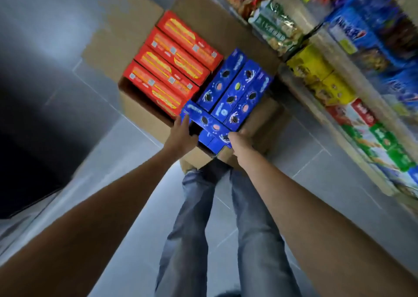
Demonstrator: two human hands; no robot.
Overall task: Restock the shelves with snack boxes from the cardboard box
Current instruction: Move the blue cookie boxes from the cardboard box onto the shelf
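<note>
We held the blue box [209, 123] by its ends at the carton's [144, 115] near corner — left grip [183, 136] and right grip [241, 139] each curled round one; light, stiff, slick card, we judged.

No legible txt, all motion-blurred. White lettering on blue cardboard snack boxes [235, 88] at ctr, print on red cardboard snack boxes [172, 70] at 11 o'clock, and labels on multicolour shelf packs [352, 31] at 2 o'clock: unreadable.
</note>
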